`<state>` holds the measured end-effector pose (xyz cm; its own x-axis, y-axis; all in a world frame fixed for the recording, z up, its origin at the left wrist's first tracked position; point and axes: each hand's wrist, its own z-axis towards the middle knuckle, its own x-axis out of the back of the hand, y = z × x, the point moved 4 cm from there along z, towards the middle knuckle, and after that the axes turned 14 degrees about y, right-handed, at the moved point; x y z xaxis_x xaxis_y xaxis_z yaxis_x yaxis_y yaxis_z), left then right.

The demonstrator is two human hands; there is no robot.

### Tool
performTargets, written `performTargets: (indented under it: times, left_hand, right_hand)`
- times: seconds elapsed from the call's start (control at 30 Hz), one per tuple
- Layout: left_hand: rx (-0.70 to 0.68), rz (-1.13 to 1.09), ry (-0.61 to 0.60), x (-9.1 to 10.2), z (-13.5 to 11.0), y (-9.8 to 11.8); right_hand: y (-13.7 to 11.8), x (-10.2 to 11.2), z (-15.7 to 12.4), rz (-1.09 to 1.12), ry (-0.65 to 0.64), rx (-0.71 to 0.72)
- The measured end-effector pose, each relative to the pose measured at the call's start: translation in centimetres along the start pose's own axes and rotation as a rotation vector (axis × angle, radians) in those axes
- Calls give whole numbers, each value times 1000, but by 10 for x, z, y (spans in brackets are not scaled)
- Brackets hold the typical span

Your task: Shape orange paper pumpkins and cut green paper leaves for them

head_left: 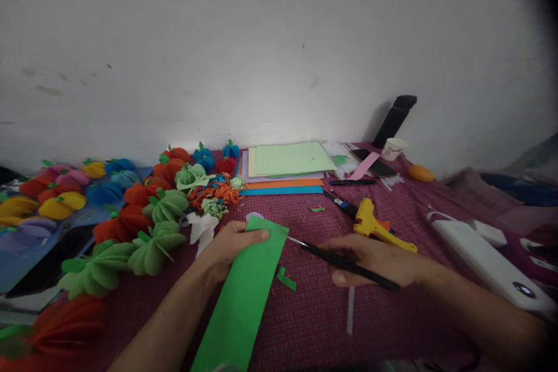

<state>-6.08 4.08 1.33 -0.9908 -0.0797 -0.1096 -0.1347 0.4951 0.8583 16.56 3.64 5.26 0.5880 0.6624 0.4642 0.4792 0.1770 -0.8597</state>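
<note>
My left hand (238,244) pinches the upper end of a long strip of green paper (246,296), thumb on top. The strip slants down toward the front edge of the view. My right hand (370,258) grips black-handled scissors (335,261), seen edge-on. Their metal blades meet the strip's right edge near its top, beside a crease or cut line. How far the blades are apart cannot be made out. A small curled green paper scrap (286,280) lies just right of the strip, and a narrow pale strip (350,310) is below my right hand.
Several coloured paper pumpkins (126,221) crowd the left side beside crumpled paper scraps (218,192). Stacked coloured sheets (292,160) lie by the wall. To the right are a yellow glue gun (379,226), a paper cup (393,149), a pen (352,182) and a white device (488,261).
</note>
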Motion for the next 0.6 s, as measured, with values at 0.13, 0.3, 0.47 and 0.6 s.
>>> performTargets:
  times: [0.13, 0.3, 0.47, 0.6]
  left_hand:
    - [7, 23, 7, 1, 0, -2]
    - [10, 28, 20, 1, 0, -3]
    - [7, 6, 3, -1, -1, -1]
    - [3, 1, -5, -1, -1, 0]
  right_hand:
    - [1, 2, 1, -56, 13, 13]
    - [5, 1, 1, -2, 1, 17]
    - [6, 1, 0, 30, -12, 1]
    - [5, 1, 0, 21, -13, 3]
